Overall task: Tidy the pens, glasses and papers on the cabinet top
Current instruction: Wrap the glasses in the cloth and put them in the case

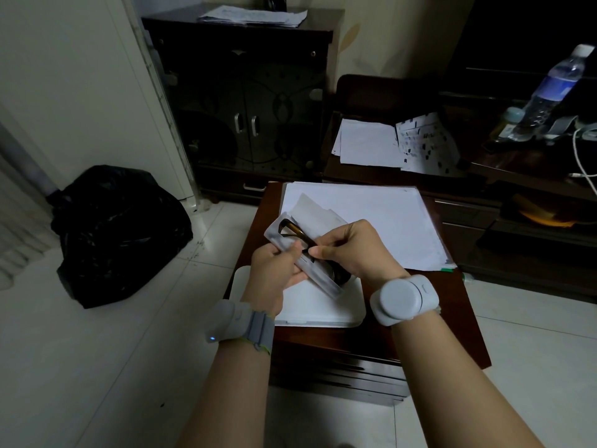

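- Head view: both hands meet above the small dark cabinet (458,321), holding the glasses (298,236) off the surface, probably so they can be wiped or wrapped rather than set down bare.
- The left hand (274,270) cups a pale cloth or tissue (315,213) from below, thumb curled over it, cradling the frame.
- The right hand (352,245) pinches the dark frame between thumb and curled fingers; dim light leaves it unclear whether the arms are folded.
- A paper stack (371,221) lies squared on the far part of the cabinet top, with a white tray-like lid (316,310) nearer, directly under the hands.
- No pens are clearly visible.
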Demonstrator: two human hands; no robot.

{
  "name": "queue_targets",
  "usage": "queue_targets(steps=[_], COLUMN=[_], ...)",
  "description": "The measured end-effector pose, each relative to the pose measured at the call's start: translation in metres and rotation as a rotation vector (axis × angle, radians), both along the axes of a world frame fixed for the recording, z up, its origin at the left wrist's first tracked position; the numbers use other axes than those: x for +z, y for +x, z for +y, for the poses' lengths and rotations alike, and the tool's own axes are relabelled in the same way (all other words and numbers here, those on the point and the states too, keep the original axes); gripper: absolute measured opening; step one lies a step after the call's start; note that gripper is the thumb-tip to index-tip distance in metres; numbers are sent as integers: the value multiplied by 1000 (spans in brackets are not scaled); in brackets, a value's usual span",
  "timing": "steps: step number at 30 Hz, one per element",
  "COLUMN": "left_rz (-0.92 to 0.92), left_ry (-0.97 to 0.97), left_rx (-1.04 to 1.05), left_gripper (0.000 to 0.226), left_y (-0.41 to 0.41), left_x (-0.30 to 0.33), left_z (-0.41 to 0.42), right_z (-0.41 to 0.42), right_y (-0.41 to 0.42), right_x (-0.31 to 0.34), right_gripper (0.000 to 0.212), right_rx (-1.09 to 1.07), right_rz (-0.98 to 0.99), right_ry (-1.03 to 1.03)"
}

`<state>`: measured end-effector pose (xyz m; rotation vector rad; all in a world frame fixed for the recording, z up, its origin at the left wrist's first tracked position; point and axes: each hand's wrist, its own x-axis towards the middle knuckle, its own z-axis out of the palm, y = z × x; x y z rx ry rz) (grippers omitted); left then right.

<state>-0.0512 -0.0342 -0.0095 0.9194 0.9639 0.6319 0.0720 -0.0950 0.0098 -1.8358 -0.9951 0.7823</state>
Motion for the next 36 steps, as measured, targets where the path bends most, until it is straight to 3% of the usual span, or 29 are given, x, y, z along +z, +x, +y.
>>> queue_targets(steps=[12,18,20,24,29,36], left_rz=[-29,-19,-17,-19,-21,-4], left_ry=[3,-30,-31,-31,-22,-11], left_rx=[18,12,10,-6,-8,-4], left_gripper=[11,9,10,9,9,9], left_y=[-2,-3,-2,-2,-2,-2], left_x=[-1,0,0,1,1,2], left_z=[1,2,2,0,0,-1], right_z=[-1,-1,-1,-1,1,2], right_y=[3,12,13,16,17,16], right_x=[11,7,0,-8,-10,-6], right_gripper=[10,16,19,59,82,51], right_rx=[-50,-442,-412,-283,-198,-120], right_rz=[-146,-123,-144,-79,33,165], right_ry=[55,356,292,118,-2,-72])
